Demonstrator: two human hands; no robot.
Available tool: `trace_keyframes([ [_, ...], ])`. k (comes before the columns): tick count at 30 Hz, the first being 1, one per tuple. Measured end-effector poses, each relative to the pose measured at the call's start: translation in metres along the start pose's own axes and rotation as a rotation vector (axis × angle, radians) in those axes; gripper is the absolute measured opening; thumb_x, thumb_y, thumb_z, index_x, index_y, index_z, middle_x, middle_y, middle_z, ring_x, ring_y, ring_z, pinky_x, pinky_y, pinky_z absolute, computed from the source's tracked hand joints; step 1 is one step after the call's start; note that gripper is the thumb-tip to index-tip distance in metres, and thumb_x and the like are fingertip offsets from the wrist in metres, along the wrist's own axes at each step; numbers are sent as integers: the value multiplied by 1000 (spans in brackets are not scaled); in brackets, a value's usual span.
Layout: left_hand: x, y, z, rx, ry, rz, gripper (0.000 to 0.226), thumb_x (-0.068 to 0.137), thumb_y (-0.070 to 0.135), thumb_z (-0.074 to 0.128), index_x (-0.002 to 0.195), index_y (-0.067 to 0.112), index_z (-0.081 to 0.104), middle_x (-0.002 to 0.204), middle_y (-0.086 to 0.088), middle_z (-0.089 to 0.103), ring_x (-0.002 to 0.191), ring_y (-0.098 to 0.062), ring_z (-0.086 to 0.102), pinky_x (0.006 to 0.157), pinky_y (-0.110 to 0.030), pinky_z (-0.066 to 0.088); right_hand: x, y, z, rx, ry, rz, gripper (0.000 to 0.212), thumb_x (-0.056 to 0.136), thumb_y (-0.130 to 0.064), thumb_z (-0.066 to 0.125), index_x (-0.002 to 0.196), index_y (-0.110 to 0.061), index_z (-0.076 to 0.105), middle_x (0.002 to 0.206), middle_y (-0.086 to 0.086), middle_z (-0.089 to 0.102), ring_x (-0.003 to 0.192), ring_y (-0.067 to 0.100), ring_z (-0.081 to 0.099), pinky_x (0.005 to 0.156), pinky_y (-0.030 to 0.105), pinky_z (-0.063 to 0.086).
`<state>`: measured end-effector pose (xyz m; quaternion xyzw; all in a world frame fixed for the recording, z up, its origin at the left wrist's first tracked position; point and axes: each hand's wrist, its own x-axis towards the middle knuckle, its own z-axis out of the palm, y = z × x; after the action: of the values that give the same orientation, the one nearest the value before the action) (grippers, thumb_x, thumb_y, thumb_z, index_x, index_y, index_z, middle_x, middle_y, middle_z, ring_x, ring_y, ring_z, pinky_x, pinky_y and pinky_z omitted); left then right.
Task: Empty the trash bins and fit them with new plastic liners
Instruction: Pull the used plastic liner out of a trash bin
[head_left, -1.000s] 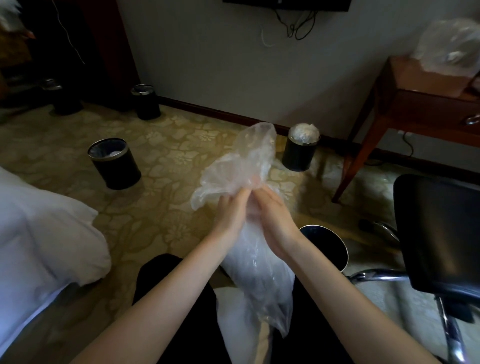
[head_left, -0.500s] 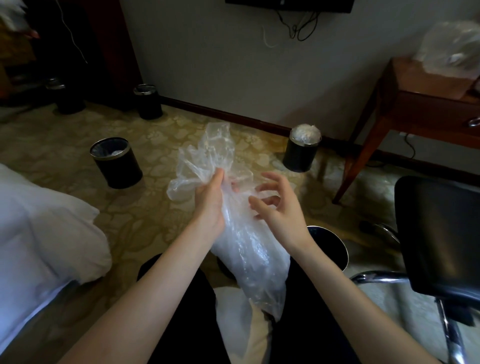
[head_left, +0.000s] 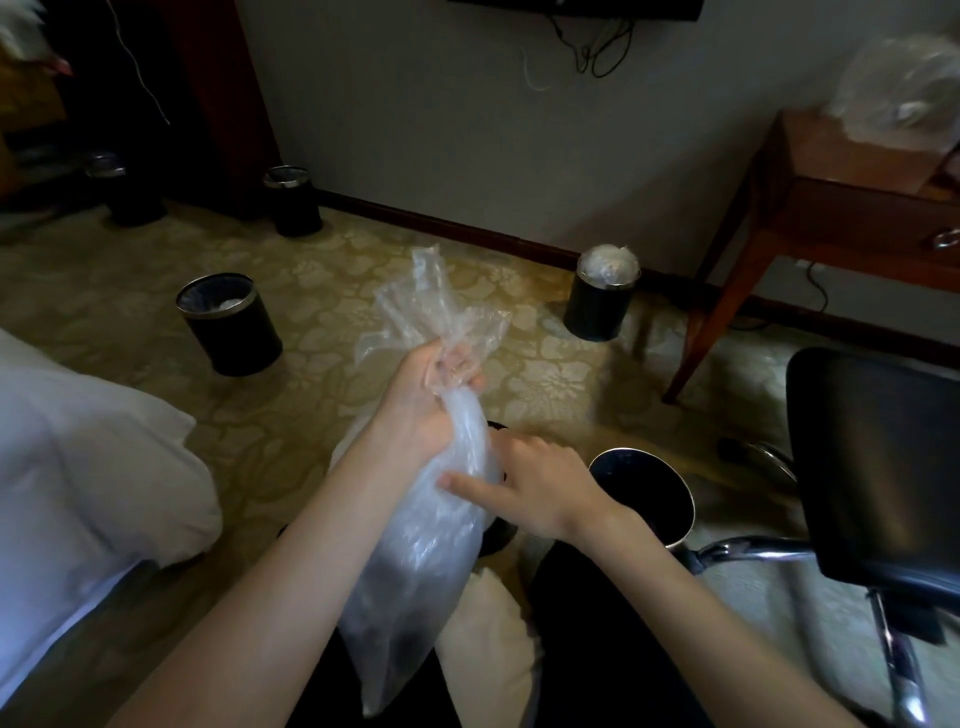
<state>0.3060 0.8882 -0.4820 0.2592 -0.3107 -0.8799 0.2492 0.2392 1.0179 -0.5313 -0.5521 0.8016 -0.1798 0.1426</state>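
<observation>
Bag held by the neck, spill risk
L hand (head_left: 431, 395) fisted round neck of clear bag (head_left: 415, 545), which hangs just left of open bin (head_left: 692, 506). R hand (head_left: 540, 488) touches bag side, grip unclear. Thin film cd tear or slip, dumping trash on carpet (head_left: 311, 415).

Clear plastic bag (head_left: 415, 561), neck bunched, hanging.
</observation>
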Motion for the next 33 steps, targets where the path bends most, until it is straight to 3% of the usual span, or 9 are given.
trace_keyframes([
  [2,-1,0,1,36,-35,36,18,99,7,42,105,6,59,49,7,55,40,-5,52,39,-17,37,1,3,-3,53,10,59,72,65,-99,32,96,-35,49,90,-16,57,85,12,56,71,32,39],
  [5,-3,2,1,164,-46,50,28,102,19,44,119,8,62,67,3,67,47,-4,58,40,-17,41,5,6,-9,47,111,46,106,57,-98,43,140,-33,35,131,-7,49,123,16,46,103,35,40],
  [8,-4,-3,3,267,-99,-13,31,100,30,47,105,17,75,94,-4,75,77,-12,70,68,-25,55,11,-2,-14,99,175,-9,130,53,-96,50,155,-25,13,160,-4,21,148,15,17,122,40,19],
  [11,-7,-5,8,279,-117,-12,29,95,30,53,96,19,79,94,-4,74,87,-14,68,74,-28,54,20,-3,-18,108,210,-61,106,63,-83,60,149,-27,33,154,-6,35,144,16,28,118,43,28],
  [15,-10,1,13,263,-198,6,34,94,24,53,121,7,64,88,-2,71,75,-10,66,65,-23,52,24,4,-16,175,207,-9,58,81,-49,72,129,-20,58,134,1,56,130,25,47,107,47,37],
  [18,-9,8,20,215,-293,12,19,91,16,49,88,14,67,59,6,44,50,-5,39,55,-19,37,20,6,-11,216,148,31,24,84,-35,71,95,-16,62,98,-1,58,105,26,55,90,33,36],
  [23,-8,18,22,152,-384,-6,17,80,27,55,90,14,58,54,7,39,52,-8,30,57,-24,29,16,10,-3,170,67,40,25,91,-31,62,78,-11,61,84,-1,53,95,24,51,87,29,26],
  [29,-9,40,27,103,-360,76,25,81,26,57,98,8,63,66,2,48,59,-12,44,60,-25,36,19,16,3,142,-32,106,23,97,-27,52,96,-16,71,109,9,65,117,30,49,101,34,27],
  [33,-6,50,16,320,-194,232,67,89,62,49,134,12,53,114,-5,71,106,-18,67,94,-38,51,19,19,3,372,-17,216,27,95,-25,50,76,-24,70,103,5,67,106,28,58,96,39,41],
])
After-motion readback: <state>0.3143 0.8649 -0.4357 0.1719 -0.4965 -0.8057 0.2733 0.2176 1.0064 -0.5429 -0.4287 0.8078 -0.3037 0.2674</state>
